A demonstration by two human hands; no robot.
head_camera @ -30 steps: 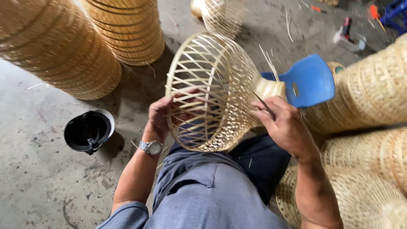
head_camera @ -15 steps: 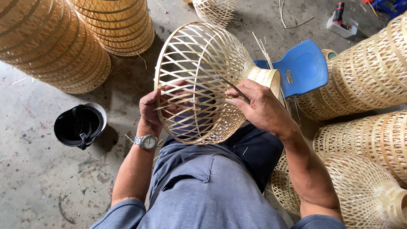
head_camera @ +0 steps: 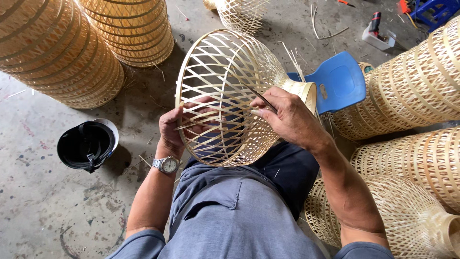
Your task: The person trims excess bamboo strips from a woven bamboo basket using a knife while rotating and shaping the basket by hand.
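An open-weave bamboo basket frame (head_camera: 220, 62) rests on my lap, its wide mouth turned to the left. My left hand (head_camera: 179, 125), a watch on its wrist, reaches inside the mouth and grips the lattice from within. On the outside of the weave lies my right hand (head_camera: 287, 117), pinching a thin dark blade-like tool (head_camera: 261, 98) against the strips. The basket's narrow neck (head_camera: 299, 91) points right, toward a blue plastic stool (head_camera: 338, 81).
Stacks of finished bamboo baskets stand at the upper left (head_camera: 57, 52), top middle (head_camera: 132, 29) and along the right (head_camera: 412, 86). A black helmet (head_camera: 86, 144) lies on the concrete floor at left. Loose bamboo slivers and small tools (head_camera: 376, 31) lie at the top right.
The basket has turned slightly in my lap and my right hand has slid along the weave with the tool. The left hand keeps its hold inside the mouth.
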